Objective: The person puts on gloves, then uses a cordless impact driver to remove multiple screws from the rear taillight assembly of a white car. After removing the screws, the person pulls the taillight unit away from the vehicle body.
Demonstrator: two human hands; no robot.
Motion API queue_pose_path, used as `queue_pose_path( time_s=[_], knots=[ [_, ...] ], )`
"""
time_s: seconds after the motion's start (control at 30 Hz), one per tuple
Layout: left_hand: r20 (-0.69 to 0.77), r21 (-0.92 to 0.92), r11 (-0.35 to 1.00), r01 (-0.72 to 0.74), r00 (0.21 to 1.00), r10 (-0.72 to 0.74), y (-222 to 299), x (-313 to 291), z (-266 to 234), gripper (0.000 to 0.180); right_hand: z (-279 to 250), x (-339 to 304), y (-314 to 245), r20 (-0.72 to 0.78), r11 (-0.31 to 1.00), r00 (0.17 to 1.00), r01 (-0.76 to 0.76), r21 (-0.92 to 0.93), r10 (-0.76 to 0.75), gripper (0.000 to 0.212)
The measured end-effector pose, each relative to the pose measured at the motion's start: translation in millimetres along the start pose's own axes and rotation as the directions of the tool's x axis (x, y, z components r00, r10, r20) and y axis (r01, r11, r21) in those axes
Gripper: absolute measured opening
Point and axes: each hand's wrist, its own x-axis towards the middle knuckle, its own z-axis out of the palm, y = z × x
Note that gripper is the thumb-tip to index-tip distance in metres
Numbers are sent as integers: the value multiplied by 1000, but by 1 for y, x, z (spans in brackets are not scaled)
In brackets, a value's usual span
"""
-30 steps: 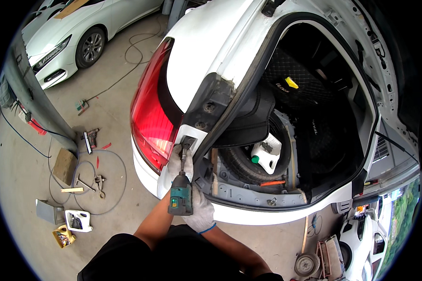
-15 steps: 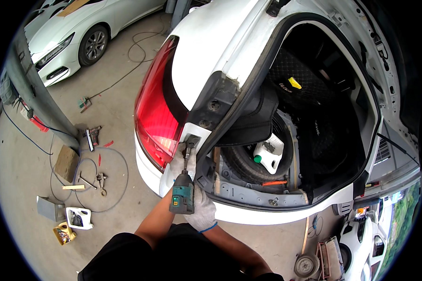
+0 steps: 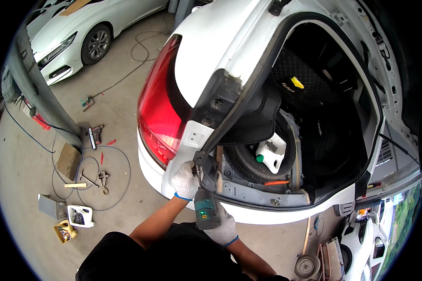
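Observation:
My right hand (image 3: 222,228), in a whitish knit glove with a blue cuff, grips a teal and black cordless impact driver (image 3: 206,210). Its bit (image 3: 200,176) points away from me. My gloved left hand (image 3: 186,180) is closed beside the bit, its fingers on a small dark bracket-like part (image 3: 199,157) at the driver's tip; the fingertips are partly hidden. Just beyond, a bare pale panel with small holes (image 3: 194,135) lies between the red tail light (image 3: 160,107) and the black seal of the open trunk (image 3: 210,140) on a white car.
In the trunk, a white jug with a green cap (image 3: 272,153) lies on the spare tire (image 3: 248,164). To the left, a power tool (image 3: 95,136), a hammer (image 3: 76,186), cut-open jugs (image 3: 79,216) and a hose (image 3: 126,164) lie by a grey post (image 3: 47,103).
Both hands, with the driver and the small dark part, have moved toward me and right, off the pale panel beside the tail light. That panel's holes now show.

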Motion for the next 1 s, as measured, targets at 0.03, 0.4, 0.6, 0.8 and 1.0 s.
queue_pose_path(
  time_s=[0.03, 0.4, 0.6, 0.8, 1.0],
  knots=[
    [3, -10, 1000, -16, 1000, 16, 4, -4, -2, 27, -6, -6, 3, 20, 999, 999, -36, 39, 35, 86],
    [221, 135, 987, -83, 974, 52, 77, -37, 45, 23, -69, -25, 88, 36, 944, 988, -154, 291, 150, 68],
    [309, 154, 985, 76, 943, -121, 136, -72, 116, 32, -152, -36, 176, 124, 918, 979, -195, 345, 161, 42],
    [397, 83, 988, 129, 905, -152, 194, -105, 183, 29, -201, -62, 278, 178, 883, 968, -238, 405, 179, 37],
    [506, 82, 975, 206, 834, -219, 227, -118, 256, 30, -231, -97, 348, -27, 799, 954, -234, 554, 298, 37]
  ],
)
